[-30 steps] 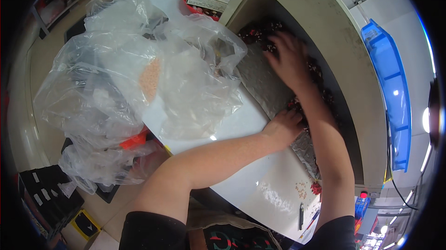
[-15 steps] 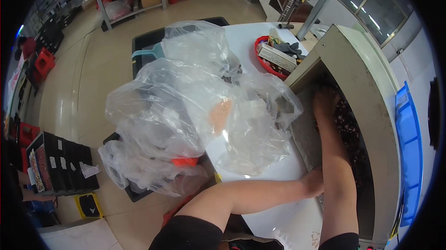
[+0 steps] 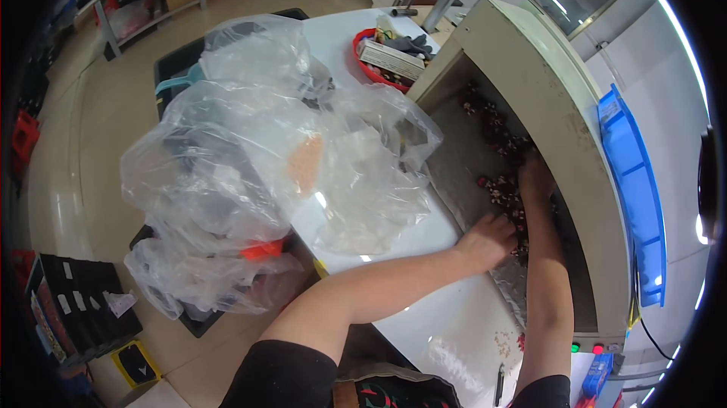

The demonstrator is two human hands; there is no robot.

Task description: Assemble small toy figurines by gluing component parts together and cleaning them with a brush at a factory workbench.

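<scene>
A beige metal cabinet (image 3: 530, 59) stands at the right with a wide, low opening. A grey sheet (image 3: 454, 135) runs into it, strewn with small dark brown pieces (image 3: 503, 194) flecked pale and red. My right hand (image 3: 536, 179) is inside the opening among these pieces; shadow hides its fingers. At the sheet's near edge, my left hand (image 3: 488, 241) has bent, slightly parted fingers beside the pieces, with nothing visible held. Large clear plastic bags (image 3: 227, 158) lie heaped on the white table (image 3: 447, 325), one containing a patch of small peach-coloured bits (image 3: 305, 165).
Behind the bags is a red basket (image 3: 363, 67) with a small carton and dark gloves. A blue plastic tray (image 3: 636, 188) leans along the cabinet's right side. A pen (image 3: 499, 385) lies near the table's front. Black bins (image 3: 83, 294) stand at lower left.
The view has swung right. My right hand has drawn back toward the near part of the opening. My left hand has moved from beside my right forearm to the dark pieces.
</scene>
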